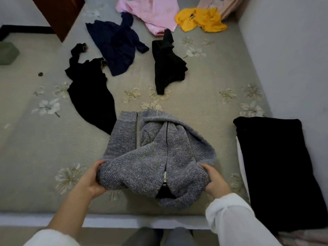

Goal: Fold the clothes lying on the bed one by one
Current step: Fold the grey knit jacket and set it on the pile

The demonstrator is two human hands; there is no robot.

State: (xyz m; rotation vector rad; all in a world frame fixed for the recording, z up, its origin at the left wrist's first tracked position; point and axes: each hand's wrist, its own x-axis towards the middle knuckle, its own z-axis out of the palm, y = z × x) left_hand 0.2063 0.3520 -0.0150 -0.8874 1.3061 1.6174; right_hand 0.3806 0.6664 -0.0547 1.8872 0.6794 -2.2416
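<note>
A grey knitted zip-up hooded sweater (150, 157) lies partly folded on the bed (35, 148) near its front edge, zipper facing up. My left hand (92, 180) grips its lower left corner, fingers curled under the fabric. My right hand (215, 180) grips the lower right corner the same way. The near hem is lifted off the sheet between both hands. Further back lie a black garment (90, 96), a navy garment (115, 45), another black garment (167, 66), a pink garment (152, 11) and a yellow garment (198, 19), all unfolded.
A folded black piece (276, 171) sits at the right on top of a white one, beside the wall (292, 50). A green cushion (8, 53) is at the far left. A brown wooden panel (60, 13) stands at the back left.
</note>
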